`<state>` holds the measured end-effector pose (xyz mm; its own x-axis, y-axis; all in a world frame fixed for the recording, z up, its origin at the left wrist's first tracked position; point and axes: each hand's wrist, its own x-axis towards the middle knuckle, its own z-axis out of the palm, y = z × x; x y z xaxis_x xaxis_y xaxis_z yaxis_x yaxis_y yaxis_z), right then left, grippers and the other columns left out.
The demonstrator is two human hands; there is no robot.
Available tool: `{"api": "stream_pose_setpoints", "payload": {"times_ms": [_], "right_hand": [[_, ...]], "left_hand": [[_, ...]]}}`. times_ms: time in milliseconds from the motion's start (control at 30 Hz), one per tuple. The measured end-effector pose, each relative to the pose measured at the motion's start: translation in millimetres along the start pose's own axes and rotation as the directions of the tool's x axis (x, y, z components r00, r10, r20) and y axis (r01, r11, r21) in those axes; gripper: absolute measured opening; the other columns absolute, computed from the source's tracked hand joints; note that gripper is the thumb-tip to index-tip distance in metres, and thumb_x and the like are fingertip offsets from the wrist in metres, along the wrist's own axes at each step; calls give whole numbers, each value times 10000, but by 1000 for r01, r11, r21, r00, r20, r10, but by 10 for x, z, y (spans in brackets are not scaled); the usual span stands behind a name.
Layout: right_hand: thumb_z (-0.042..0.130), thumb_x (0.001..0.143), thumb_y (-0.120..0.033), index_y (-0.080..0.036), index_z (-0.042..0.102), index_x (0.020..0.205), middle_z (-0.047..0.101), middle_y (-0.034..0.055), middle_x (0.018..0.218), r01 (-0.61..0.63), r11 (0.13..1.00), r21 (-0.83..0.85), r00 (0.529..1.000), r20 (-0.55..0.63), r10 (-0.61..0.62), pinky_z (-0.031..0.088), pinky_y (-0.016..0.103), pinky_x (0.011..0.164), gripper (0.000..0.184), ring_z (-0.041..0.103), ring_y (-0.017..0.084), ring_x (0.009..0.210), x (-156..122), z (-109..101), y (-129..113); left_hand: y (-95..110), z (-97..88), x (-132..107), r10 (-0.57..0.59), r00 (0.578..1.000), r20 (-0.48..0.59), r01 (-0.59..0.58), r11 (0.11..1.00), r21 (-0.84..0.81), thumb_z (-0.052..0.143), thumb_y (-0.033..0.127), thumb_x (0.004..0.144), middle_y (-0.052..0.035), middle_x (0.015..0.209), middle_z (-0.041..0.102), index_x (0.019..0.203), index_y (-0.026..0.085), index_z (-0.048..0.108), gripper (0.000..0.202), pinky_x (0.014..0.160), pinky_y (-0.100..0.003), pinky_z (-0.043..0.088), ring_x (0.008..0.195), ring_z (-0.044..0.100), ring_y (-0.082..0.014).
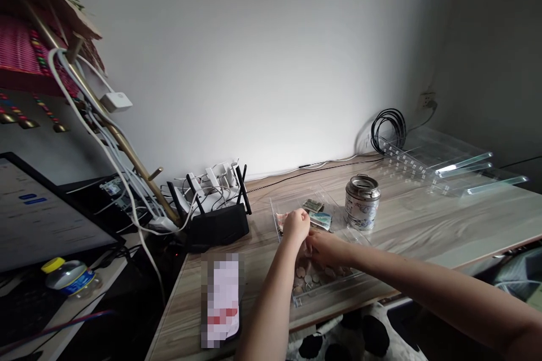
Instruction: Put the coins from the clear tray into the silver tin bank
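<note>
My left hand (297, 224) is closed like a fist over a clear plastic tray (305, 296); whatever it holds, if anything, is hidden. Beside it, my right hand (325, 248) reaches in from the right, its fingers bent together and the tips touching or close to the left hand. Several coins (311, 280) lie loose in the front part of the tray. Toward the back are a folded greenish banknote (313, 205) and a blue-green one (320, 220). A pinkish banknote (281, 221) shows behind my left hand. Right of the tray stands an open round metal tin (363, 203).
A phone with a blurred screen (222, 299) lies left of my forearm. Behind it stand a black router (220, 227) and tangled white cables. Clear acrylic shelves (449, 166) and a black cable coil (388, 131) are at the back right. A bottle (71, 278) lies far left.
</note>
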<state>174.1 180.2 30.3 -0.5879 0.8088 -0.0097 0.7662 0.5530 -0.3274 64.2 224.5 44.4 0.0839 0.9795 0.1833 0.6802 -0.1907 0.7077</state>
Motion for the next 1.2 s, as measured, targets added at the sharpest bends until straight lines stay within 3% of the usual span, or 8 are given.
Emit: {"api": "stream_pose_setpoints", "payload": {"times_ms": [167,233,300,367,567,833,1067,1200], "right_hand": [[516,632,-209,-154,557,960,536,98,1011,99,995,12,989,-108,-97,392,288,738,334,502,199,876,-127,-52,17],[551,591,-212,-161,559,948,550,80,978,106,994,34,994,-44,-104,402,265,706,360,513,183,837,-213,-96,43],[579,544,-201,-171,570,909,569,49,918,116,991,64,992,50,-119,410,236,659,366,525,163,779,-288,-137,60],[571,533,-177,-180,585,857,582,26,862,136,988,75,985,96,-142,407,213,625,324,530,145,737,-334,-165,59],[510,562,-135,-157,611,638,616,37,760,147,989,6,987,65,-148,396,211,607,128,546,149,703,-361,-162,-6],[514,597,-190,-174,605,793,630,39,757,103,992,-73,995,-10,-104,363,223,551,216,558,161,677,-545,-215,84],[539,562,-189,-174,612,762,619,3,711,108,993,55,987,110,-113,356,188,535,213,538,116,627,-575,-178,270],[554,547,-173,-160,608,711,605,-2,656,80,988,129,994,67,-89,327,173,477,172,514,100,571,-558,-197,345]], "left_hand": [[3,-57,-25,23,999,34,-22,999,-33,443,184,713,-53,701,619,663,197,609,174,676,-245,360,690,526,-162],[2,-95,-51,72,980,186,-68,997,-26,474,170,680,-38,664,619,657,198,624,155,648,-236,371,638,524,-150],[8,-116,-83,126,910,394,-132,991,-13,522,138,618,-20,590,602,601,203,628,125,604,-228,380,567,513,-139],[26,-115,-120,131,863,487,-157,988,12,541,84,559,-13,510,563,514,208,608,148,586,-236,388,520,497,-140],[89,-91,-383,102,924,369,-93,995,-42,552,-20,484,-17,433,441,386,203,478,255,698,-327,398,625,530,-210],[111,-47,-832,102,940,326,-32,976,-214,560,-45,475,0,480,367,427,206,421,291,784,-370,362,776,529,-269],[92,-92,-803,107,842,530,-217,965,149,607,103,510,-38,648,543,589,180,553,123,615,-267,403,655,540,-191],[74,-146,-789,87,791,605,-307,913,269,615,221,535,-45,819,569,702,164,592,178,567,-224,400,664,534,-149]]}}
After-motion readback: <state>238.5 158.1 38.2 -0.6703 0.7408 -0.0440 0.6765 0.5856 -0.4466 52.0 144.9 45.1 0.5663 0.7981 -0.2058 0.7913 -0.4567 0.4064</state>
